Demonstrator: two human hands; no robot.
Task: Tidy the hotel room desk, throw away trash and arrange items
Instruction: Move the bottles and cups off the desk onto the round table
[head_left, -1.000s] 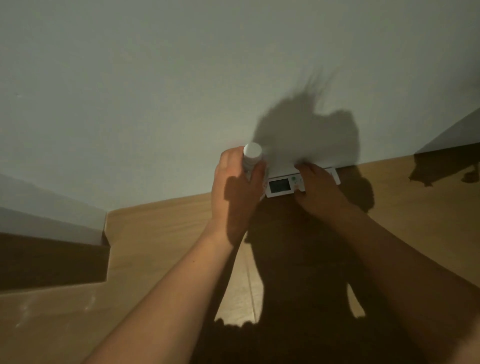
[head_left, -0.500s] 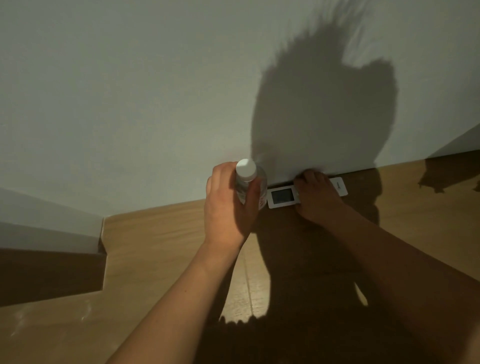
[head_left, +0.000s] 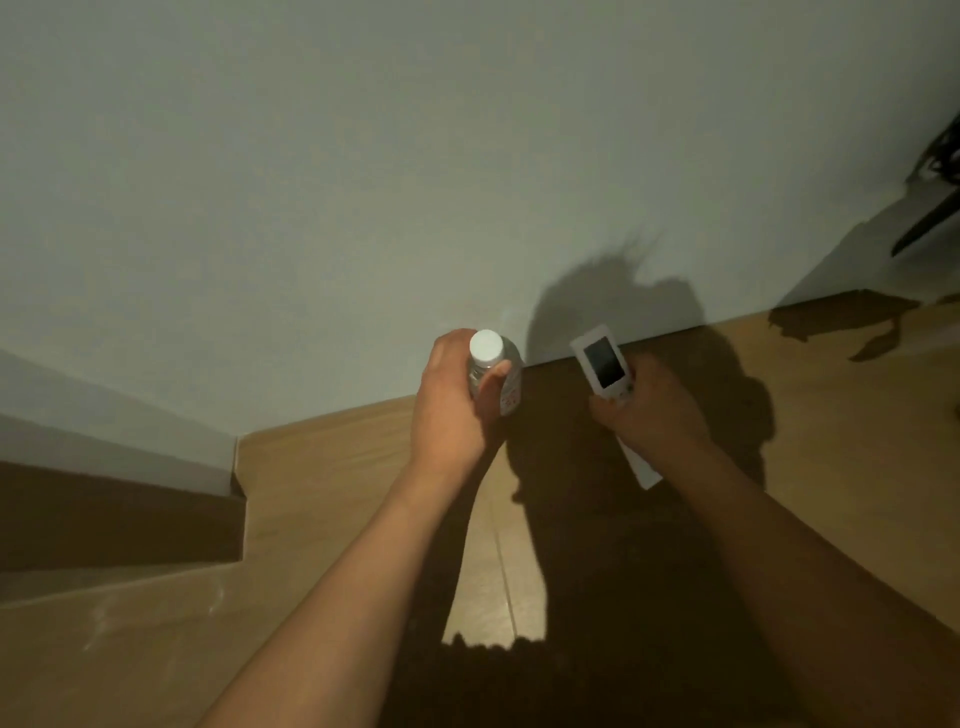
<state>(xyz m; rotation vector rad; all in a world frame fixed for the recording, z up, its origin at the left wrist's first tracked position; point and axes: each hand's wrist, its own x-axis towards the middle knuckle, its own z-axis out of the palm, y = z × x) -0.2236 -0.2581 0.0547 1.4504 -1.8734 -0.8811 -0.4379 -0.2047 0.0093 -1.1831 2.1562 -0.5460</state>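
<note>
Two hands work over the wood desk (head_left: 322, 467) by the pale wall (head_left: 363, 182): left hand (head_left: 457, 400) wraps a bottle (head_left: 493, 369) at the far edge, right hand (head_left: 649, 410) grips a remote (head_left: 602, 364) just right of it.

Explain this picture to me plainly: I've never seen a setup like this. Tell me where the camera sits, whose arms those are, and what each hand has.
There is no machine here. One wide-angle camera worn on a person's head looks down at their own bare arms over a wooden desk against a pale wall. The left hand grips a clear bottle with a white cap. The right hand holds a white remote control with a small dark screen, tilted. The dark patches are shadows.
</note>
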